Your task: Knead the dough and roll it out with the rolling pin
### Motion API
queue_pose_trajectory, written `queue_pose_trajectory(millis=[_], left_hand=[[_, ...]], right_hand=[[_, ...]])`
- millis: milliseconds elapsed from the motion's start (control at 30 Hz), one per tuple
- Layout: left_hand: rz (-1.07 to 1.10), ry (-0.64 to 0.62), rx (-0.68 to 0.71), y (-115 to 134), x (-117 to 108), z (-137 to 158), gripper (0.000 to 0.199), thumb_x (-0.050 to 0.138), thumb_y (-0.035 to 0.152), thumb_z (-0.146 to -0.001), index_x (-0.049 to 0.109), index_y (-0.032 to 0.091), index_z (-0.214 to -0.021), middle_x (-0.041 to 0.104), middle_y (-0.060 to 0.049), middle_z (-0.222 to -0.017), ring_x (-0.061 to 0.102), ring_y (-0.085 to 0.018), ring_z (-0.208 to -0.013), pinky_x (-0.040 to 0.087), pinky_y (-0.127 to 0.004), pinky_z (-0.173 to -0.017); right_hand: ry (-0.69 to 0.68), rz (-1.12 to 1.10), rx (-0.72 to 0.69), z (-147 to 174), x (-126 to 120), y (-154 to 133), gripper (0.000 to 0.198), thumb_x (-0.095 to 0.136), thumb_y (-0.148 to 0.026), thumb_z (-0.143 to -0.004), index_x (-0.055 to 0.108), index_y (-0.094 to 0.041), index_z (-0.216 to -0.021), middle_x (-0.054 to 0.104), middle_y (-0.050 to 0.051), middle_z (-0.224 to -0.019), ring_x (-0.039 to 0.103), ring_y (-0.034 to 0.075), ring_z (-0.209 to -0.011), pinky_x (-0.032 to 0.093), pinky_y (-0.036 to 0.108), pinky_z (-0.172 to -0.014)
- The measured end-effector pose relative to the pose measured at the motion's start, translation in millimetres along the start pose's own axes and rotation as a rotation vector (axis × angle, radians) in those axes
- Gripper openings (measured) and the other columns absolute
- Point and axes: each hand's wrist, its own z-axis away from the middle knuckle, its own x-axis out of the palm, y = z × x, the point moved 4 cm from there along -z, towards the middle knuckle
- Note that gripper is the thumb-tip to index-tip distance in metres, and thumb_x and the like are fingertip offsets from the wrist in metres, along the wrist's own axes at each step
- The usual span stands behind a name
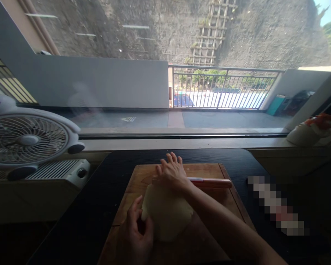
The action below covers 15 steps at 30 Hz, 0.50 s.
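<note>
A flat, pale sheet of dough [165,211] lies on a wooden board [131,187]. Across its far edge is a rolling pin [216,183], its wooden right end in sight and its middle covered by my right hand [172,173]. That hand's palm rests over the pin, with the fingers stretched forward and spread. My left hand [139,228] is at the dough's left edge, thumb and fingers curved and apart. Whether the left fingertips touch the dough is hard to tell in the dim light.
The board sits on a dark table [93,217] below a window sill [182,143]. A white fan [29,140] stands at left on a slatted unit [68,171]. On the table's right is a blurred-out object [276,206]. A light-coloured figure [306,132] occupies the right sill.
</note>
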Motion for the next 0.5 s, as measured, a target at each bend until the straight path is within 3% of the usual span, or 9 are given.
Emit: queue_pose_trajectory(millis=[67,133,267,333,500], left_hand=[[0.009,0.041,0.000,0,0,0,0.053,0.055,0.035,-0.080,0.043,0.020,-0.129,0.065,-0.004,-0.080,0.065,-0.020,-0.068,0.055,-0.031,-0.059],[0.022,0.065,0.003,-1,1,1,0.053,0.055,0.036,-0.079,0.044,0.020,-0.129,0.065,-0.004,-0.081,0.065,-0.021,-0.070,0.055,-0.031,-0.059],[0.050,0.039,-0.006,-5,3,1,0.052,0.054,0.035,-0.080,0.043,0.022,-0.129,0.066,-0.004,-0.083,0.065,-0.021,-0.068,0.055,-0.031,-0.057],[0.048,0.012,-0.016,-5,4,1,0.053,0.054,0.035,-0.080,0.042,0.022,-0.130,0.066,-0.003,-0.079,0.064,-0.020,-0.064,0.054,-0.031,-0.056],[0.034,0.070,-0.029,-1,2,1,0.051,0.054,0.036,-0.079,0.045,0.020,-0.127,0.066,-0.004,-0.082,0.065,-0.020,-0.069,0.054,-0.030,-0.058]], right_hand=[[0.000,0.021,0.093,-23,-4,8,0.044,0.029,-0.043,-0.095,0.055,-0.015,-0.117,0.032,0.016,-0.144,0.015,0.029,-0.137,0.013,0.051,-0.107],[-0.035,0.015,0.100,-26,-2,8,0.044,0.029,-0.044,-0.095,0.055,-0.016,-0.117,0.033,0.015,-0.143,0.017,0.029,-0.136,0.015,0.052,-0.106],[-0.061,-0.038,-0.154,9,11,-11,0.051,0.024,-0.054,-0.094,0.051,-0.021,-0.123,0.036,0.011,-0.142,0.015,0.027,-0.137,0.016,0.050,-0.107],[-0.047,-0.038,-0.182,13,12,-13,0.056,0.024,-0.057,-0.093,0.050,-0.020,-0.124,0.034,0.012,-0.143,0.013,0.027,-0.138,0.014,0.049,-0.108],[-0.153,0.006,0.091,-30,6,7,0.055,0.029,-0.051,-0.093,0.053,-0.011,-0.122,0.032,0.019,-0.143,0.015,0.032,-0.137,0.015,0.056,-0.105]])
